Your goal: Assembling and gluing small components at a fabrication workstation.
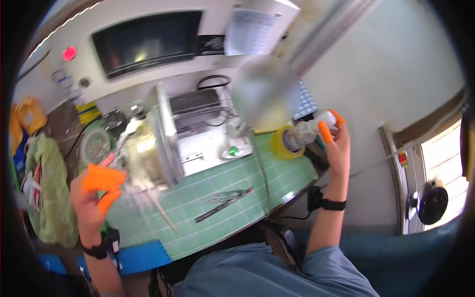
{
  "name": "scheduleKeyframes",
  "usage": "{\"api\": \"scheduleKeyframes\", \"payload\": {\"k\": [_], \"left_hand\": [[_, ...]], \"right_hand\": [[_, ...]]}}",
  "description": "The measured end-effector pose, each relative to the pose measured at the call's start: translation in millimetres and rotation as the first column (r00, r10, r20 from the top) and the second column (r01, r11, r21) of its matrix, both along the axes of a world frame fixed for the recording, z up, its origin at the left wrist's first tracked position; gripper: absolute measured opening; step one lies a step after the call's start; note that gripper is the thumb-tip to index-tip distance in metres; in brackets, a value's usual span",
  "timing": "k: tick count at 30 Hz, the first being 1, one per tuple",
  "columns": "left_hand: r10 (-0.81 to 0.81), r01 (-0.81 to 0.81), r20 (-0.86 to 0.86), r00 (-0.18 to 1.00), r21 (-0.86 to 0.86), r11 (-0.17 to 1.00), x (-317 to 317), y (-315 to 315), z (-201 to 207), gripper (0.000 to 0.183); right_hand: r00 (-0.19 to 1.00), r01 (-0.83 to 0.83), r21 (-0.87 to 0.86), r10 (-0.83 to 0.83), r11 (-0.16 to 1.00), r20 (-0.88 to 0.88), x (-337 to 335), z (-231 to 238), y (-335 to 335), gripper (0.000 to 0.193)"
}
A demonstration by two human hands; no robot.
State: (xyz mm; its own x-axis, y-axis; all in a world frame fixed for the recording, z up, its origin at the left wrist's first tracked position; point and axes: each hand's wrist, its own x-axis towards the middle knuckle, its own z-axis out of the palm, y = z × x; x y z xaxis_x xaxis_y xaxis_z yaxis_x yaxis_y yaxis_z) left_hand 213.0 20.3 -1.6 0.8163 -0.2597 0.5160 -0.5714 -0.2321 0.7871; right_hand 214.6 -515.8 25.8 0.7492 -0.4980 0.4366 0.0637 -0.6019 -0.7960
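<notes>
My right hand (337, 143), orange covers on its thumb and a finger, grips a small whitish translucent bottle (322, 122) by its end. The bottle lies tilted, its narrower end at a yellow ring (278, 143) like a tape roll; whether it touches is unclear. My left hand (94, 190), also with orange finger covers, hovers at the mat's left side. Its fingers are loosely bent and apart from the thumb, with nothing visible between them. Beside it stand a bowl of small silvery pieces (97, 144) and a blurred shiny yellowish object (143, 148).
On the green gridded mat (188, 198) lie tweezers (225, 199), a dark pen-like tool (217, 212) and a thin wooden stick (163, 214). A round magnifier-like disc (266, 93) hangs above the back. A dark screen (148, 42) is behind; a green bag (52, 190) is left.
</notes>
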Motion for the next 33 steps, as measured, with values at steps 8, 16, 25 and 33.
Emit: {"api": "scheduleKeyframes", "payload": {"k": [8, 16, 25, 33], "left_hand": [[-0.04, 0.035, 0.118, 0.992, 0.043, 0.998, 16.7, -4.8, 1.5, 0.02], [-0.089, 0.094, 0.162, 0.983, -0.018, 0.995, 14.6, 6.8, -5.9, 0.02], [-0.063, 0.08, 0.185, 0.981, -0.085, 0.993, 14.6, 2.0, -10.8, 0.017], [-0.072, 0.094, 0.175, 0.982, -0.124, 0.988, 16.5, 2.5, -16.6, 0.016]], "right_hand": [[0.751, -0.539, 0.35, 0.248, 0.766, 0.612, -17.2, 95.1, 14.4, 0.052], [0.513, -0.858, 0.185, 0.786, 0.479, 0.346, 28.7, 65.1, 219.8, 0.084], [0.668, -0.688, -0.289, 0.736, 0.666, 0.108, 30.3, 30.7, 279.0, 0.08], [0.646, -0.721, -0.263, 0.759, 0.641, 0.08, 27.7, 22.1, 282.7, 0.077]]}}
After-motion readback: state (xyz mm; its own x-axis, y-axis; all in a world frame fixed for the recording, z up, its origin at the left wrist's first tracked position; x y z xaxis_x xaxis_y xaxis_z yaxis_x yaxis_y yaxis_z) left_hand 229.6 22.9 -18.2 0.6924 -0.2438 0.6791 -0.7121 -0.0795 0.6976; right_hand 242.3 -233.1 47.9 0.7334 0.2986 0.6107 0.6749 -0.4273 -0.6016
